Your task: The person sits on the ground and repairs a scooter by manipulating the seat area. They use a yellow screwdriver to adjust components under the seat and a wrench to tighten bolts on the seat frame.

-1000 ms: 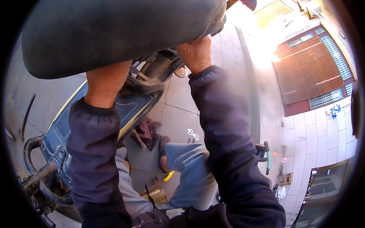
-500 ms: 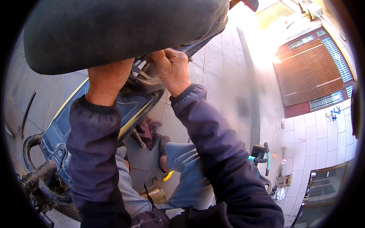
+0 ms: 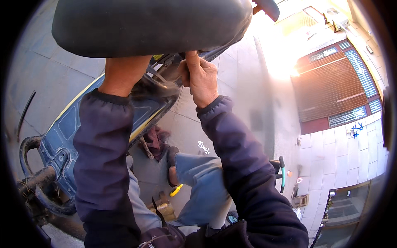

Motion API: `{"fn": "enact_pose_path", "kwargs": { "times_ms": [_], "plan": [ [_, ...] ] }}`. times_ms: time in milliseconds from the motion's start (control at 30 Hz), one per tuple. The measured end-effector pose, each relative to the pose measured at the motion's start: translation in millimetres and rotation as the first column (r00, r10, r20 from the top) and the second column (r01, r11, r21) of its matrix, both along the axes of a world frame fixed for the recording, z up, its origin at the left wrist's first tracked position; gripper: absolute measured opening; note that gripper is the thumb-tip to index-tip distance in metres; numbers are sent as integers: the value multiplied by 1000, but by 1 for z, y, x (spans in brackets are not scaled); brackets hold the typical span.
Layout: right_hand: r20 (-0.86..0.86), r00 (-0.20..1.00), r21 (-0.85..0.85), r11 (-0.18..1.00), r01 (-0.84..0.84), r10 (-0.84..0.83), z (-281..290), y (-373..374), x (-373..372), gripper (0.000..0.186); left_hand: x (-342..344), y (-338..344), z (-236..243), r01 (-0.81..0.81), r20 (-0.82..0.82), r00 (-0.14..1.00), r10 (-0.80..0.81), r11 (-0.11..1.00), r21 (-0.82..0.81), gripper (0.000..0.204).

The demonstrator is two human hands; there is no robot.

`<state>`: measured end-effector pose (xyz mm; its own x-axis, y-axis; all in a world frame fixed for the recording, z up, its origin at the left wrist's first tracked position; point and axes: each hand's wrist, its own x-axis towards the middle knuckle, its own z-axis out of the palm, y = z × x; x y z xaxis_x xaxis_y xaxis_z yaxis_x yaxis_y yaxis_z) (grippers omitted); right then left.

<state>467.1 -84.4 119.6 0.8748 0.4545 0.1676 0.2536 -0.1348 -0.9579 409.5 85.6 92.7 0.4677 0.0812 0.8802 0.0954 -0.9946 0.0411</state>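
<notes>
A long black scooter seat [image 3: 153,27] spans the top of the view, tilted up over the scooter's blue body panel [image 3: 84,113]. My left hand [image 3: 126,76] reaches beneath the seat, where its fingers are hidden; only the wrist and lower hand show. My right hand [image 3: 200,78] is just below the seat's lower edge, thumb pointing up against its underside and the other fingers curled in. Whatever they may grip is too hidden to make out. Dark frame parts [image 3: 159,84] lie between my wrists.
On the tiled floor are a white bone-shaped spanner [image 3: 203,147], a dark red cloth [image 3: 156,140] and a yellow-handled tool [image 3: 176,190]. A curved black bar [image 3: 26,113] lies at the left. A turquoise handlebar grip [image 3: 282,173] stands right of my sleeve.
My right hand has shifted slightly right, and its thumb now points up. The seat sits a little higher in view. The white spanner has come into sight beside my right sleeve.
</notes>
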Motion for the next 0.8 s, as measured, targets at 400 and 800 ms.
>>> {"fn": "enact_pose_path", "kwargs": {
  "times_ms": [400,800],
  "plan": [
    [-9,994,64,992,-107,107,-4,-21,-7,23,1,-7,-2,-146,-139,978,158,985,94,25],
    [77,987,-50,989,-140,143,3,-28,15,22,2,-7,-10,-192,-57,977,205,965,180,28]
  ]
}}
